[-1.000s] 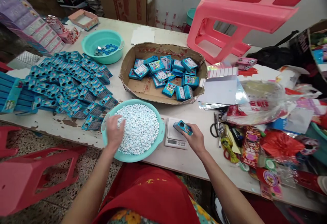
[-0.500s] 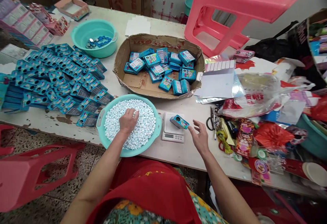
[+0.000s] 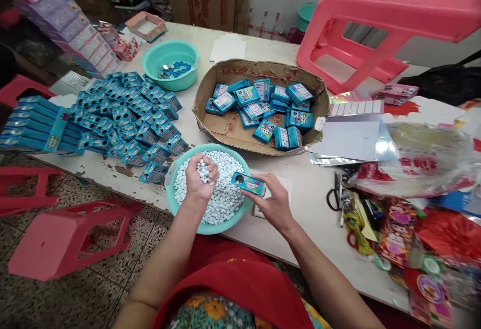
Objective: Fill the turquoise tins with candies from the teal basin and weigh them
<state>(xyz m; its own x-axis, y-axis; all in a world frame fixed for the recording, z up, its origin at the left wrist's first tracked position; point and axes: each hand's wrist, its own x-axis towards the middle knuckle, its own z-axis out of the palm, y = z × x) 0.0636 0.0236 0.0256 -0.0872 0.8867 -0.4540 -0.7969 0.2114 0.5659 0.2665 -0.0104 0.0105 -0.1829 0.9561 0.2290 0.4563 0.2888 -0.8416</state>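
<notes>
My left hand (image 3: 199, 181) is cupped around a heap of small white candies (image 3: 205, 169), above a turquoise basin (image 3: 171, 179) full of the same candies. Between the thumb and fingers of my right hand (image 3: 276, 201) is a small blue box (image 3: 248, 183) with a round dark hole at one end. The box hangs over the basin's right side, close to my left hand. Behind my right hand, the scale (image 3: 259, 212) is mostly hidden. A cut-down cardboard box (image 3: 214, 136) beyond the basin holds several blue boxes.
Many blue boxes (image 3: 128, 113) stand at the left of the table. A second turquoise basin (image 3: 169, 51) contains blue and silver discs. To the right lie scissors (image 3: 332, 194) and plastic bags (image 3: 421, 158). A pink stool (image 3: 349, 33) rests on the table, another (image 3: 56, 239) stands on the floor.
My left hand has come up out of the candies with a handful. My right hand has taken the blue box from the scale and moved it left over the basin. The view has shifted.
</notes>
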